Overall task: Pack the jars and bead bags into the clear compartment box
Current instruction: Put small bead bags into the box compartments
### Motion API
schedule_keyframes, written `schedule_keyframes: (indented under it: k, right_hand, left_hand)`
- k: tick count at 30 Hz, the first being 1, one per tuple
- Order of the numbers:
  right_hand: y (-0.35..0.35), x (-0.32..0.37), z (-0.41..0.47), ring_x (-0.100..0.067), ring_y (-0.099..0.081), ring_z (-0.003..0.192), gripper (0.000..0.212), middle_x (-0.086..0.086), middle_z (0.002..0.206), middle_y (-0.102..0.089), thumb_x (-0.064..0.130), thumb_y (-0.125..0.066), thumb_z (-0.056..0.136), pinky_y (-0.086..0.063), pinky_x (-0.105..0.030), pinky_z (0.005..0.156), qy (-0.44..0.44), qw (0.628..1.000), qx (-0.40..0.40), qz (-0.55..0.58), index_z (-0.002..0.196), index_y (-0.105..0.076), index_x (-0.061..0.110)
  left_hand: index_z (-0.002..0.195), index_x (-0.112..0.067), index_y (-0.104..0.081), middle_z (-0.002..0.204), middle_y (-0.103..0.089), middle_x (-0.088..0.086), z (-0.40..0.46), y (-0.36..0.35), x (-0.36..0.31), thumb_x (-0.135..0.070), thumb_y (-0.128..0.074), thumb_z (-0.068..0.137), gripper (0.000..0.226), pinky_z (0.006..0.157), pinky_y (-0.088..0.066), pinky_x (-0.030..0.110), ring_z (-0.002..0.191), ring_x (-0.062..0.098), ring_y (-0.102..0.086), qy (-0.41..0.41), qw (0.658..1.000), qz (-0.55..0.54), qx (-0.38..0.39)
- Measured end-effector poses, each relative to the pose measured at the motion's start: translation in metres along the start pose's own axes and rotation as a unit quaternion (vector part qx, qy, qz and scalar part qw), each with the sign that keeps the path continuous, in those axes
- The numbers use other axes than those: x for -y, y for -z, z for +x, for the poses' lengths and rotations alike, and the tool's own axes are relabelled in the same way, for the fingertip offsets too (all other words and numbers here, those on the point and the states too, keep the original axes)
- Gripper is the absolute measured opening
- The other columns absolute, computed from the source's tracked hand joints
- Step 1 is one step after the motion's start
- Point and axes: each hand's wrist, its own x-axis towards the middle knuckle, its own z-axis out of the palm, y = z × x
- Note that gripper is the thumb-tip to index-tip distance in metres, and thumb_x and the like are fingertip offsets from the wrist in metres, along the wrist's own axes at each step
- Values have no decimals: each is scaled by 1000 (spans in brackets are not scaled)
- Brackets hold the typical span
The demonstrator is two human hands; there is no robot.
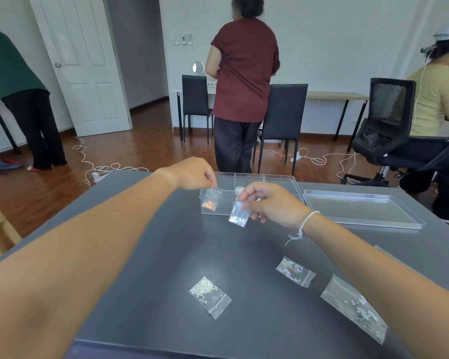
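The clear compartment box (283, 178) sits at the far middle of the dark table. My left hand (192, 174) pinches the top of a small bag of orange beads (210, 202), which hangs into the box's near-left compartment. My right hand (270, 203) holds a bag of silvery beads (238, 216) by its top, just in front of the box's near edge. A small jar (239, 190) stands in a middle compartment, partly hidden by my right hand. Three more bead bags lie on the table nearer me: one pale (209, 296), one iridescent (294, 271), one larger (354, 308) under my right forearm.
The box's clear lid (360, 209) lies flat to the right of the box. Beyond the table stand a person in a maroon shirt (244, 73), black chairs (283, 112) and an office chair (389, 125). White cables trail across the wooden floor.
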Motion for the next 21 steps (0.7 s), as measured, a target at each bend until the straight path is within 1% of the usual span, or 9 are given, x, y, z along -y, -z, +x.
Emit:
schedule_keyframes:
  k: [2,7,9,11,12,13,15,18,21]
  right_hand:
    - [0,1,0,-9,-52,52,22,3,75,-55,4,-55,86,-40,-13,43,-1,1000,1,-1,75,-57,24]
    - [0,2,-1,-10,-51,52,24,3,76,-55,4,-55,86,-40,-13,43,0,1000,-2,-4,74,-57,24]
    - [0,2,-1,-10,-51,52,24,3,77,-55,3,-55,86,-40,-13,42,-1,1000,-2,-6,74,-57,24]
    - [1,3,-1,-10,-52,52,24,3,76,-55,3,-55,86,-40,-14,43,-2,1000,-3,-8,75,-57,24]
    - [1,3,-1,-10,-51,52,24,3,76,-55,2,-55,86,-40,-14,43,-3,1000,-3,-8,75,-57,24]
    - [2,3,-1,-10,-51,51,24,2,75,-55,2,-55,86,-40,-13,42,-3,1000,-4,-8,75,-57,24]
    - [2,4,-1,-10,-51,51,24,3,74,-55,2,-55,86,-40,-12,41,-4,1000,-6,-5,75,-56,24]
    - [2,5,1,-12,-52,53,24,3,74,-56,2,-56,85,-40,-12,40,-4,1000,-15,-2,75,-56,24]
    - [4,8,5,-11,-51,54,24,2,73,-57,2,-58,84,-40,-13,41,5,999,-39,-3,78,-55,25]
  left_hand:
    - [89,-18,-74,81,-63,-12,0,1,-2,-15,-57,83,18,76,-39,20,80,5,-55,0,1000,19,5]
    - [85,-18,-74,79,-62,-15,0,-1,-4,-17,-57,79,18,72,-42,21,82,7,-57,5,999,48,9]
    - [77,-16,-73,83,-64,-6,1,-2,-3,-17,-57,77,16,73,-48,29,81,14,-57,11,998,66,8]
    - [65,-19,-63,81,-53,3,0,-2,-3,-16,-56,75,13,70,-44,35,74,22,-46,9,997,81,12]
    - [64,-20,-59,80,-47,4,0,-2,-2,-14,-55,74,12,68,-39,34,73,23,-41,6,997,80,13]
    - [66,-20,-62,81,-47,3,-1,-2,-2,-14,-55,75,13,69,-38,31,75,23,-41,4,997,73,9]
    - [87,-19,-75,90,-58,0,-3,-1,1,-17,-59,79,17,77,-40,27,85,17,-51,3,998,58,-9]
    - [107,-17,-69,115,-61,0,-6,-2,6,-22,-61,82,27,85,-37,25,106,19,-54,-5,998,63,-29]
    - [112,-20,-66,123,-54,-2,-11,-1,10,-27,-59,84,30,94,-37,28,109,16,-51,-13,998,46,-38]
